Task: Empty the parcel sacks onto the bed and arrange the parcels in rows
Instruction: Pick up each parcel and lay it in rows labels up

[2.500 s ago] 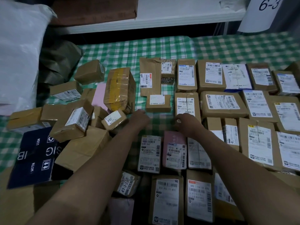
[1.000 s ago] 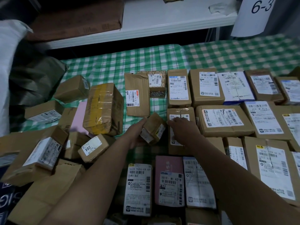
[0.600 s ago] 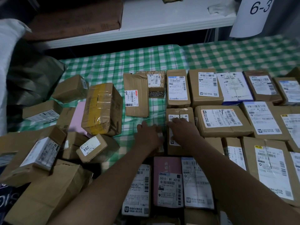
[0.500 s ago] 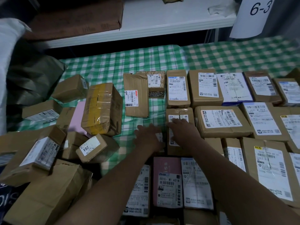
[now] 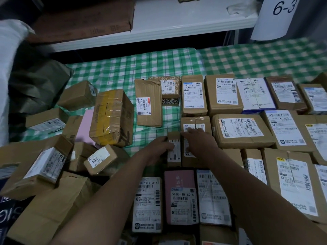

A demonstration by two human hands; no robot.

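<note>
Green-and-white checked sheeting covers the bed, which is strewn with parcels in dim light. Near the middle of the bed, a small narrow brown cardboard parcel with a white barcode label lies flat at the left end of the second row from the far edge. The left hand grips its left side, thumb across the label. The right hand lies flat and relaxed on the taped brown box just to the right, its fingertips touching the small parcel's far right corner. These two parcels sit side by side, touching.

Towards the far edge a row runs rightwards: a flat creased brown packet, a small patterned box, then labelled brown boxes. Towards the near edge a white-labelled parcel and a pink parcel lie side by side. On the left half of the bed, boxes lie heaped at all angles, among them a large brown box bound in yellow tape and a small box marked 204. At the far left corner slump a dark green sack and a white sack. Behind the bed stands a white shelf, with a paper sign reading 6-3 at its right.
</note>
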